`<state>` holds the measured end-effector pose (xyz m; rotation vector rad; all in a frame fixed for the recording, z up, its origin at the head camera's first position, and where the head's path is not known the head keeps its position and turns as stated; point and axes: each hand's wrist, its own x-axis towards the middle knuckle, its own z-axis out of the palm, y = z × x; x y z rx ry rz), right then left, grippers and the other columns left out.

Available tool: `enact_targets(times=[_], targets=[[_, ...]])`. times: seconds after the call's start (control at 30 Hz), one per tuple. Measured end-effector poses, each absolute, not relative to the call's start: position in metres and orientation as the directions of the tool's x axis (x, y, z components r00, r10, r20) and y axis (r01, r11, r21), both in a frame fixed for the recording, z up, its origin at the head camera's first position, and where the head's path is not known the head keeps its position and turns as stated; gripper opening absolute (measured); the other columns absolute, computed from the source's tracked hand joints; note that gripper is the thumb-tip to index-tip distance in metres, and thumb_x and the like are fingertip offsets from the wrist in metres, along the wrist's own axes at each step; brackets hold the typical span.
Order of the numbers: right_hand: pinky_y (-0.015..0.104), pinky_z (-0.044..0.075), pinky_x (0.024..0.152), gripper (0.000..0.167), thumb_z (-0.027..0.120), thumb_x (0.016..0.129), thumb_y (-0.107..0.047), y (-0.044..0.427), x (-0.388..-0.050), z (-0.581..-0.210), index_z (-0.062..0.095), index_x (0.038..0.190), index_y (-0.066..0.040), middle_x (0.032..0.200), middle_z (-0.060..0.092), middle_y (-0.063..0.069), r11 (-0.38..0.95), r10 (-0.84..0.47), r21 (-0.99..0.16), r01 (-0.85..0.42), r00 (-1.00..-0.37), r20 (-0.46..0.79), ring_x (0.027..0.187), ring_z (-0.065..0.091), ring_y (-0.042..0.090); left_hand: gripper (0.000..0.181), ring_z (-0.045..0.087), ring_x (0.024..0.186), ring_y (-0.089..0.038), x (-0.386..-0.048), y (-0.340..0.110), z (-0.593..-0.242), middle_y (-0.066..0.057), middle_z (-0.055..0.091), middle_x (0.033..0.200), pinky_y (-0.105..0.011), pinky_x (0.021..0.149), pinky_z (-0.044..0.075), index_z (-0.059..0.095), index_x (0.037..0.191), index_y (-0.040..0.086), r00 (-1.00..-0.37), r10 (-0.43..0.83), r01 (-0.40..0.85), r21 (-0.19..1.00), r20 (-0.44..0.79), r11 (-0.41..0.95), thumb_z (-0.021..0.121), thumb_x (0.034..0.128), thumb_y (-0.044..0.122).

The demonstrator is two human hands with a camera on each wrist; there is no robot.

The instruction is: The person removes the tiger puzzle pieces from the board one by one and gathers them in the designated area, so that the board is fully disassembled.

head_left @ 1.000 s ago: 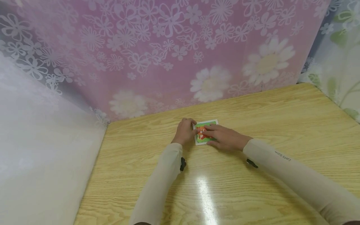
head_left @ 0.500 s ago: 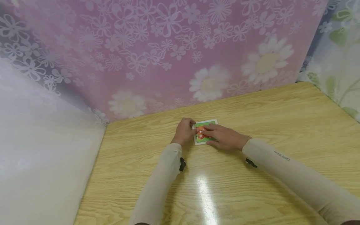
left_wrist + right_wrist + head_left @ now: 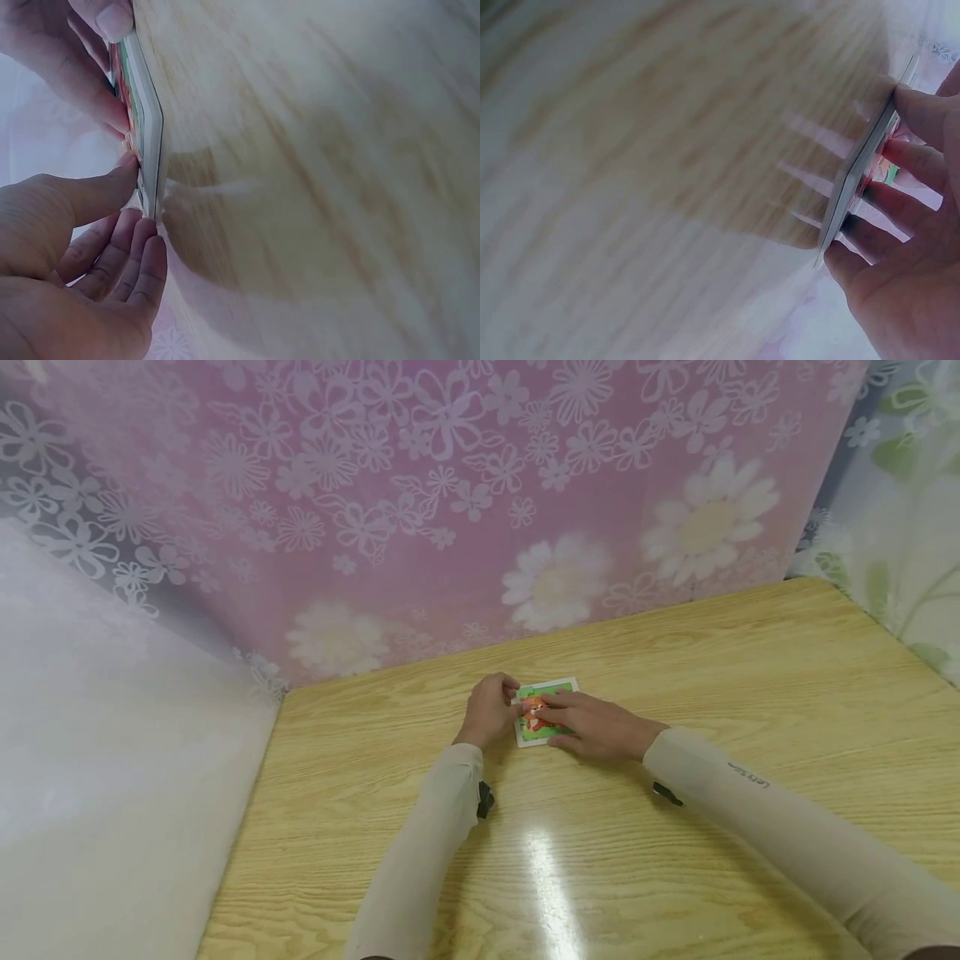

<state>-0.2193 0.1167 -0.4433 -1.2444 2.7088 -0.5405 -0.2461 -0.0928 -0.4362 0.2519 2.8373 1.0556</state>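
A small square picture board (image 3: 556,686) with a white border lies flat on the table, showing an orange cartoon animal on green. At its left edge my left hand (image 3: 489,708) pinches it, thumb on the face and curled fingers against the side; the left wrist view shows this grip on the board's pale edge (image 3: 152,135). From the right, my right hand (image 3: 603,725) rests spread fingers on the picture, covering much of its right half. In the right wrist view, the thumb and little finger of the right hand (image 3: 915,202) touch the board's rim.
The wood-grain table (image 3: 360,793) extends around the board, with a bright glare streak in front of it. A pink flowered curtain (image 3: 420,585) stands along the back edge. A white sheet (image 3: 127,760) borders the left side, and a leaf-patterned one (image 3: 911,552) the right.
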Motion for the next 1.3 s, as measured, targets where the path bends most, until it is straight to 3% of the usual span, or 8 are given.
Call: enact_targets(times=[0.47,0.97,1.3], targets=[[0.059,0.03,0.115,0.056,0.063,0.102,-0.028,0.115,-0.22,-0.446,0.048,0.149,0.0,0.158,0.035,0.024,0.617,-0.743,-0.379,-0.69,-0.669,0.009,0.146,0.032,0.042,0.006,0.066,0.085,-0.016,-0.246,-0.095,-0.438,-0.004,0.071,0.094,-0.032,0.076,0.055,0.071,0.103,0.008,-0.992,0.111,0.116,0.741,0.056,0.662,0.066,0.0996,0.01],[0.059,0.033,0.113,0.055,0.065,0.102,-0.026,0.116,-0.22,-0.443,0.05,0.147,0.001,0.157,0.037,0.025,0.621,-0.735,-0.38,-0.685,-0.678,0.02,0.144,0.034,0.043,0.008,0.068,0.08,-0.017,-0.248,-0.128,-0.434,-0.006,0.073,0.091,-0.031,0.068,0.057,0.074,0.102,0.006,-0.995,0.063,0.098,0.776,0.075,0.623,0.07,0.0978,0.012],[0.056,0.035,0.113,0.054,0.066,0.101,-0.025,0.117,-0.219,-0.444,0.052,0.146,0.0,0.155,0.04,0.024,0.607,-0.74,-0.387,-0.694,-0.672,0.044,0.143,0.037,0.042,0.011,0.068,0.084,-0.02,-0.246,-0.167,-0.437,-0.007,0.072,0.098,-0.036,0.074,0.058,0.076,0.104,0.006,-0.999,-0.017,0.024,0.749,0.048,0.663,0.071,0.0967,0.013]])
